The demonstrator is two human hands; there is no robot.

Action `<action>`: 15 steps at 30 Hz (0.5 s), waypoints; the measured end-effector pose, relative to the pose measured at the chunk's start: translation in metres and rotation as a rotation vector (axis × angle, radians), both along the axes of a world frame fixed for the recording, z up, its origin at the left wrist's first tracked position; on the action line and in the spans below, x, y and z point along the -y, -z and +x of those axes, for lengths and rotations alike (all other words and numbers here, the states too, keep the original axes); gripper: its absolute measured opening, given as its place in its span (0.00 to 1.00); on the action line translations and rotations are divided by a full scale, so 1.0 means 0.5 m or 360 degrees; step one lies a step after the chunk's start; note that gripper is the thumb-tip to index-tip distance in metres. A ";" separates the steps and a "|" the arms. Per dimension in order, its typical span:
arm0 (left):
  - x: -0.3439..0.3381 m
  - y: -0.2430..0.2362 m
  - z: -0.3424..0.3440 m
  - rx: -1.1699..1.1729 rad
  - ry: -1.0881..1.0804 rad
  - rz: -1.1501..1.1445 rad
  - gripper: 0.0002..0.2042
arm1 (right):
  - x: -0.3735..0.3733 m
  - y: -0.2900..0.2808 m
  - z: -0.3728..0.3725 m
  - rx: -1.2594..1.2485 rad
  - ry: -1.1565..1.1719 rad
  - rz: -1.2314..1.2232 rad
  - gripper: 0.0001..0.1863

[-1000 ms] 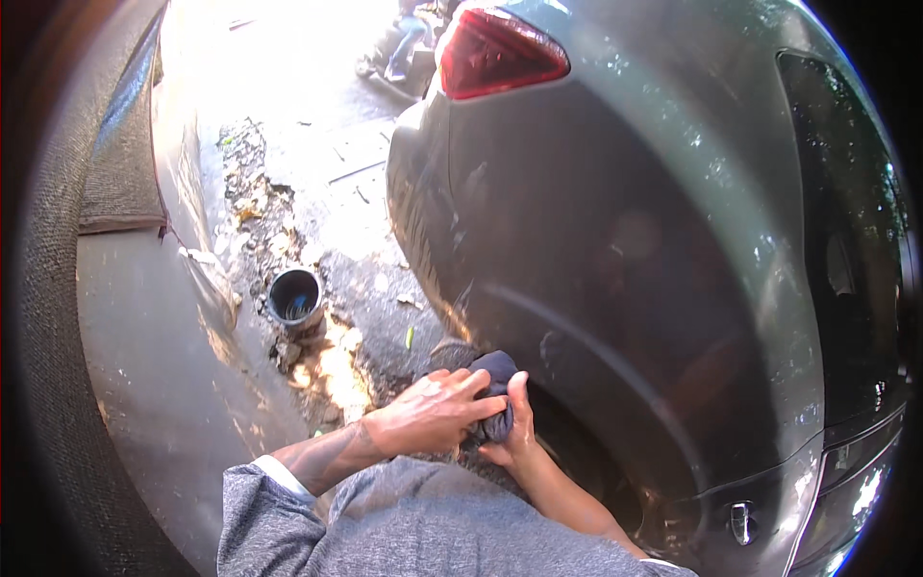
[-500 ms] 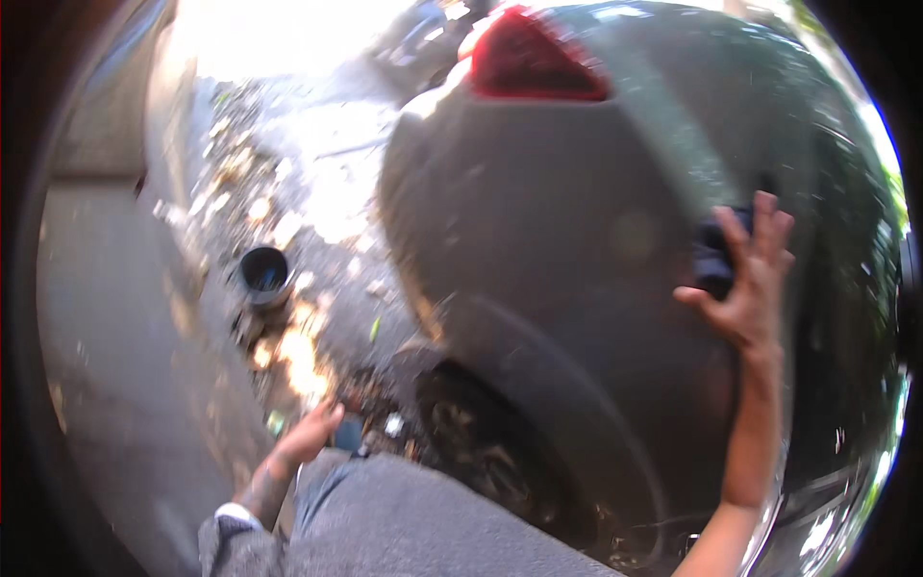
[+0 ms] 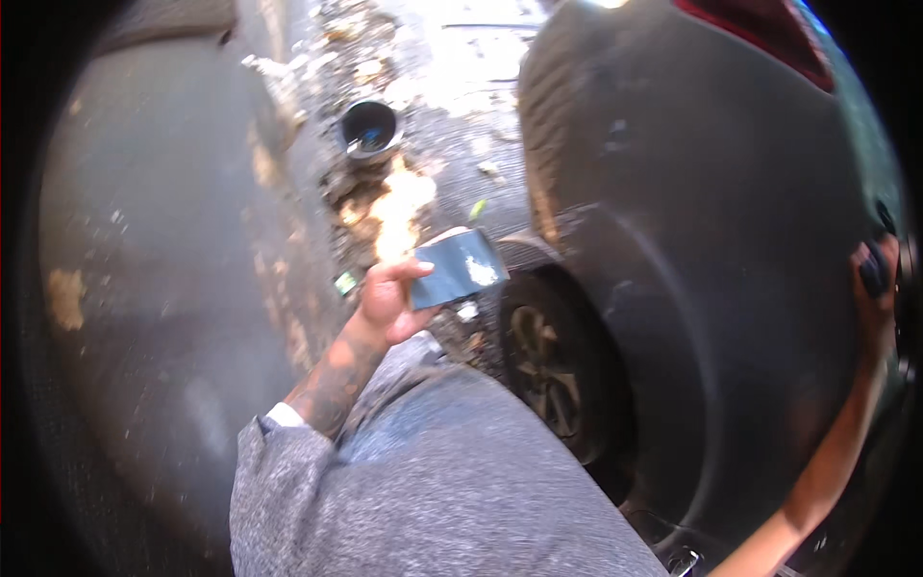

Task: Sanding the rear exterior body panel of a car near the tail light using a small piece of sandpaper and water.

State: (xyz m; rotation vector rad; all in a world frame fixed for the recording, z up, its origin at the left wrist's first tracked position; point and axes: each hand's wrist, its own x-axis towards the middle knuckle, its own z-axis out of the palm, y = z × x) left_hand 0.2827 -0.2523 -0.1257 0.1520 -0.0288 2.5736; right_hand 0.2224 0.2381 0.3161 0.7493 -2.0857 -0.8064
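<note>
My left hand [image 3: 385, 303] is closed on a dark blue-grey sheet that looks like sandpaper [image 3: 452, 272], thumb on top; the sheet has a wet-looking shine. It is held above the ground beside a car's rear wheel [image 3: 546, 370]. Far to the right, my right hand [image 3: 885, 279] lies at the side of the dark car body [image 3: 692, 183], its fingers around a small black pad [image 3: 873, 269]. The picture's rim bends that hand, and its contact with the panel cannot be made out clearly.
A dark bucket [image 3: 370, 130] with something blue inside stands on the littered ground ahead. To the left runs a grey wall [image 3: 173, 231] with peeling patches. The car's red tail light [image 3: 764, 34] is at the upper right. Leaves and rubble lie between wall and car.
My left hand has come up and forward, bringing the sheet into fuller view. The view has swung, so the car and my right hand now appear farther right. The right fingers, spread before, are now bent round the pad.
</note>
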 end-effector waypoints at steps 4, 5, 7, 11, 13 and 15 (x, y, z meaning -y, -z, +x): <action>-0.092 -0.104 -0.085 0.0144 -0.0475 -0.0616 0.26 | 0.132 0.034 -0.088 0.0209 -0.0131 -0.0233 0.21; -0.124 -0.119 -0.121 0.0066 -0.0447 -0.0547 0.26 | 0.172 0.033 -0.101 0.0298 -0.0027 -0.0321 0.20; -0.187 -0.162 -0.167 -0.0076 -0.0669 -0.0663 0.30 | 0.208 0.015 -0.121 0.0332 0.0025 -0.0240 0.17; -0.356 -0.330 -0.216 -0.0604 -0.1157 -0.1180 0.32 | 0.212 -0.001 -0.157 0.0201 -0.0001 -0.0168 0.17; -0.460 -0.380 -0.230 -0.1021 -0.1614 -0.1472 0.36 | 0.218 -0.006 -0.176 0.0079 -0.0087 -0.0189 0.17; -0.572 -0.405 -0.230 -0.1501 -0.2081 -0.1723 0.38 | 0.183 -0.036 -0.166 -0.0008 -0.0110 -0.0115 0.17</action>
